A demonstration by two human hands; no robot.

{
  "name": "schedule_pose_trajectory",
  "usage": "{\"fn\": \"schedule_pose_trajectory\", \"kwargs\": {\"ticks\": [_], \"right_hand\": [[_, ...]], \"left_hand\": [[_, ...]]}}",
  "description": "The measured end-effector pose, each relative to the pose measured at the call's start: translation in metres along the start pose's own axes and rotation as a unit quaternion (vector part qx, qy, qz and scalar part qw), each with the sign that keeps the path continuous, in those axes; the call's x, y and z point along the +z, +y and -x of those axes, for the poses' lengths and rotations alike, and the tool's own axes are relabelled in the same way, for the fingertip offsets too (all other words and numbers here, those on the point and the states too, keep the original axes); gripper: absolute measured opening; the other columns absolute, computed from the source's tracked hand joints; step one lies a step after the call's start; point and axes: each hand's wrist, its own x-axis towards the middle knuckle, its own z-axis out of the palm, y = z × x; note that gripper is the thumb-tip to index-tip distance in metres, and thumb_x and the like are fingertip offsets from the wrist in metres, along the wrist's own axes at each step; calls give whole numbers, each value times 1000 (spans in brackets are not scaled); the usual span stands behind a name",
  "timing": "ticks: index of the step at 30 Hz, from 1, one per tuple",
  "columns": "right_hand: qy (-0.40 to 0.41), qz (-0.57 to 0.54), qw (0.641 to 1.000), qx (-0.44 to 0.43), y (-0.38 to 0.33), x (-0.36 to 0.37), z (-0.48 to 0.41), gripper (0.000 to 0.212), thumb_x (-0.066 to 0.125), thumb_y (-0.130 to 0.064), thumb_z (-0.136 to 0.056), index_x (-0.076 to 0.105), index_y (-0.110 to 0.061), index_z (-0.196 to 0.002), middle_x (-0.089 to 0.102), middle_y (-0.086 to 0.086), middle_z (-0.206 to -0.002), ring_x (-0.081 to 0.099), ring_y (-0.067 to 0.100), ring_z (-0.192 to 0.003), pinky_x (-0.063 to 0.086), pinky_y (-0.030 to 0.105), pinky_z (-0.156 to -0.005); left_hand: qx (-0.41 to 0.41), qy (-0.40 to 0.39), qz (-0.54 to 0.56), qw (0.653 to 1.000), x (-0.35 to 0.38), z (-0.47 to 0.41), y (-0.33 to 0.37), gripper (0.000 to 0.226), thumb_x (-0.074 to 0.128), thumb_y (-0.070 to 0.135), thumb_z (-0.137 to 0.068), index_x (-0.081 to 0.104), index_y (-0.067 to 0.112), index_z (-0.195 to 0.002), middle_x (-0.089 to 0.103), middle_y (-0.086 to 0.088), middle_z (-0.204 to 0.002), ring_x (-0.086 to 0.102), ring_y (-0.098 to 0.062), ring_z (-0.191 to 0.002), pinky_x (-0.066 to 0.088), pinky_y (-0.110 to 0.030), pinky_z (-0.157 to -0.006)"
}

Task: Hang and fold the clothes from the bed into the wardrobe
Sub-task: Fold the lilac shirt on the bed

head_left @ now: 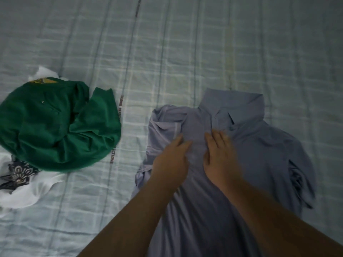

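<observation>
Okay, blue shirt (pixel 259 154) lies spread on the checked bed sheet (pixel 185 43), collar at the far end, fabric bunched along its left side. I see the left hand (pixel 172 160) and right hand (pixel 220 158) side by side, flat on its chest, fingers straight, gripping nothing. Green garment (pixel 55 127) heaped well to the left, over a white printed one (pixel 27 193).

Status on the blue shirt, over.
Left hand and right hand open, flat on blue shirt. Shirt spread on bed. Green garment apart, to its left.
</observation>
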Motion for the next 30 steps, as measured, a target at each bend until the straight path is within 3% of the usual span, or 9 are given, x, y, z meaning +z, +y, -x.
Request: {"fn": "schedule_pose_trajectory", "kwargs": {"ticks": [3,9,12,14,17,21,26,28,30], "right_hand": [[10,-87,995,-41,-14,0,-18,50,61,-5,-85,54,1,-134,54,22,-138,49,39,-131,38,50,-112],[6,-178,980,-84,-54,1,-77,22,61,-15,-94,67,-4,-113,68,15,-109,61,33,-103,42,37,-96],[-72,-138,983,-96,-69,7,-106,21,60,-22,-94,69,-4,-99,69,17,-104,60,35,-101,45,44,-92],[-92,-122,986,-66,-76,8,-114,21,53,-23,-96,65,-6,-90,68,18,-98,60,37,-97,45,45,-85],[-45,-199,978,45,-76,1,-114,17,50,-21,-96,63,-10,-98,66,18,-96,60,36,-91,46,42,-80],[-8,-220,967,130,-52,-8,-97,29,50,-23,-93,38,-23,-67,46,-1,-64,47,19,-61,31,32,-59],[-94,-184,965,164,-27,1,-74,26,52,-26,-95,52,-12,-73,59,8,-71,57,26,-69,43,33,-59],[-82,-185,966,162,-26,2,-76,31,52,-30,-94,49,-13,-68,57,7,-65,53,21,-61,36,30,-52],[-76,-174,969,161,-26,-1,-81,32,52,-29,-93,48,-13,-65,55,7,-62,50,20,-57,33,28,-50]], "left_hand": [[14,67,-74,995,-9,11,-13,47,56,14,-87,60,23,-133,50,-7,-146,50,-32,-124,45,-42,-100],[-14,132,-130,983,1,41,-56,38,70,32,-81,63,18,-116,58,-5,-121,51,-29,-112,45,-42,-92],[8,127,-134,983,9,52,-76,35,74,31,-80,64,21,-112,58,0,-113,51,-25,-106,43,-38,-90],[11,129,-136,982,9,55,-83,29,72,21,-78,66,25,-107,59,4,-107,52,-24,-103,38,-35,-88],[19,137,-101,985,3,58,-88,31,64,9,-71,69,24,-97,61,4,-97,56,-26,-95,38,-36,-80],[52,137,-50,988,-4,61,-89,28,76,2,-74,71,21,-93,65,1,-99,60,-28,-93,44,-38,-79],[77,142,-103,982,-5,63,-92,21,66,17,-80,71,25,-98,64,1,-108,58,-29,-102,43,-41,-86],[51,180,-69,980,1,70,-85,25,53,21,-80,66,19,-102,59,-4,-110,54,-30,-100,45,-40,-85],[-68,190,52,978,11,78,-68,20,44,25,-80,55,21,-96,52,1,-103,54,-25,-90,48,-36,-76]]}}
